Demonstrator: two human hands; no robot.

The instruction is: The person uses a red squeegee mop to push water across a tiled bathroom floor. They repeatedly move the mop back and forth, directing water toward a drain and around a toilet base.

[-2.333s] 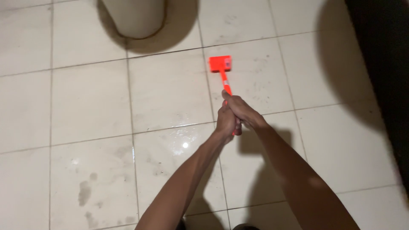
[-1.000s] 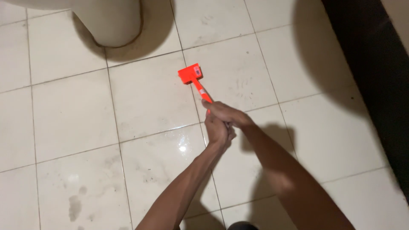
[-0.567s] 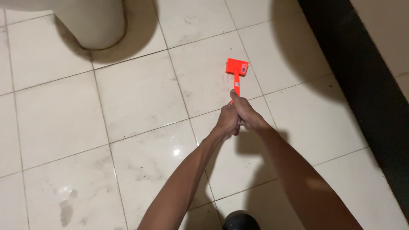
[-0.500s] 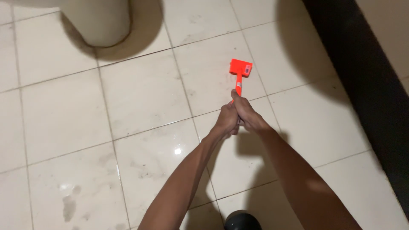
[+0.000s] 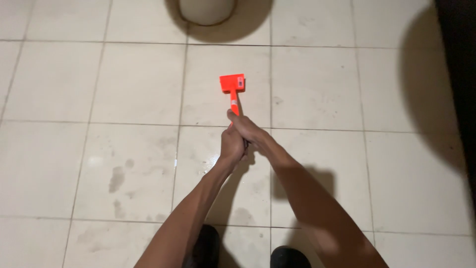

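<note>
We hold the handle of a bright orange floor brush [image 5: 233,92] with both hands stacked together. Our right hand [image 5: 250,133] wraps over the upper part of the handle, thumb laid along it; our left hand [image 5: 231,145] is tucked just beneath and beside it, fingers curled tight around the shaft. Both sets of fingers are pressed together in a closed grip, none spread.

The brush's flat rectangular head sits out in front of us on the tiled floor [image 5: 124,84], near the middle of one pale tile and just left of a grout line. We judge that the scrubbing stroke is in hand, with the head at the far end of its reach. The next move would call for steady downward pressure and a straight pull, keeping the head flat on the tile.

The floor is made of large cream tiles, wet and glossy in places, with darker smudges [image 5: 118,177] to our left. A rounded white base [image 5: 206,10] stands at the top edge, casting a shadow. A dark band [image 5: 458,74] runs along the right side. Our shoes [image 5: 287,257] show at the bottom.
</note>
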